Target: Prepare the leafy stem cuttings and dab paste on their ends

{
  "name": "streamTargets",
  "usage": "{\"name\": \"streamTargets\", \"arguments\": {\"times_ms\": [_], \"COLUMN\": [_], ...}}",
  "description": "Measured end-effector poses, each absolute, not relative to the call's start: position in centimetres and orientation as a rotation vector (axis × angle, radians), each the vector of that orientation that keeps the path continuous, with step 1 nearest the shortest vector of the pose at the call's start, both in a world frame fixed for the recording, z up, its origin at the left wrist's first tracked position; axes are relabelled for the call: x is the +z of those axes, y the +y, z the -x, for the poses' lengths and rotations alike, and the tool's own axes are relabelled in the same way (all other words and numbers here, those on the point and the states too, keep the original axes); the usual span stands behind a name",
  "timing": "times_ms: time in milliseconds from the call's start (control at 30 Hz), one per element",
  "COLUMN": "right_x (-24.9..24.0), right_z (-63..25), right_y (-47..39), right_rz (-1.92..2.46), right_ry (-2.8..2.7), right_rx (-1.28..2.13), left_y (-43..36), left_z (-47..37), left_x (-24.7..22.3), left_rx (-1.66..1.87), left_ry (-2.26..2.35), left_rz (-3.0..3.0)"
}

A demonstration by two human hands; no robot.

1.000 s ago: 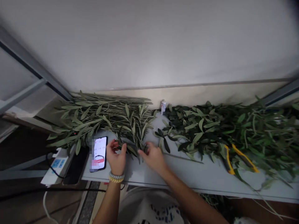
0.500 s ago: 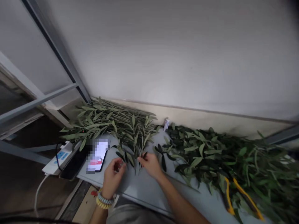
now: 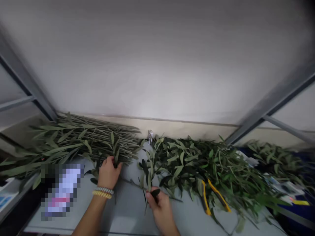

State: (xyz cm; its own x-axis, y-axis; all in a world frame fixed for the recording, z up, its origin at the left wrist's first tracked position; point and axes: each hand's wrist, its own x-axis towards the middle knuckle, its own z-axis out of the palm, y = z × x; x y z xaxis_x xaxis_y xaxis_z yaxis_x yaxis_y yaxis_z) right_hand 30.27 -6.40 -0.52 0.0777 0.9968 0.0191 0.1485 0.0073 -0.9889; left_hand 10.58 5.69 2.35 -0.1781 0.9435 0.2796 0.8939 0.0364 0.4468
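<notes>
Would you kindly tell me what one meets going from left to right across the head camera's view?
White power strip with blue panels, phone with lit screen, left hand wearing silver and yellow bracelets, right hand holding a green leafy sprig, yellow-and-black tool handles.

single head-worn view, looking forward and down, close above tabletop (image 3: 133,216)

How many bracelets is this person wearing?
2 in view, both on the left wrist: a grey one nearer the left hand and a yellow one just behind it. The right wrist looks bare; anything farther up the arms may be hidden.
</notes>
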Motion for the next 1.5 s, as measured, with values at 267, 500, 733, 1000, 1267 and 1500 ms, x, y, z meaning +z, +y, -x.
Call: {"name": "streamTargets", "arguments": {"times_ms": [267, 500, 733, 1000, 1267, 1500], "right_x": [0.3, 0.3, 0.1, -1.2, -0.9, -0.1], "right_z": [-33.1, -33.4, -34.0, -35.1, -34.6, -34.3], "right_y": [-7.7, -7.2, -8.1, -9.7, -10.5, -10.4], "right_rz": [1.418, 1.440, 1.443, 1.481, 1.492, 1.498], "right_ry": [-1.250, -1.271, -1.366, -1.520, -1.505, -1.396], "right_rx": [0.789, 0.640, 0.532, 0.446, 0.517, 0.510], "left_y": [6.9, 5.6, 1.8, -0.6, -1.3, -0.2], "left_z": [-11.0, -12.0, -16.1, -18.0, -17.7, -12.7], "left_x": [3.3, 6.5, 11.1, 10.5, 10.2, 11.0], "left_rx": [0.830, 1.225, 1.399, 1.348, 1.318, 1.307], "left_ry": [2.187, 1.978, 1.216, 0.803, 0.866, 1.155], "left_rz": [-1.863, -1.857, -2.228, -2.483, -2.526, -2.276]}}
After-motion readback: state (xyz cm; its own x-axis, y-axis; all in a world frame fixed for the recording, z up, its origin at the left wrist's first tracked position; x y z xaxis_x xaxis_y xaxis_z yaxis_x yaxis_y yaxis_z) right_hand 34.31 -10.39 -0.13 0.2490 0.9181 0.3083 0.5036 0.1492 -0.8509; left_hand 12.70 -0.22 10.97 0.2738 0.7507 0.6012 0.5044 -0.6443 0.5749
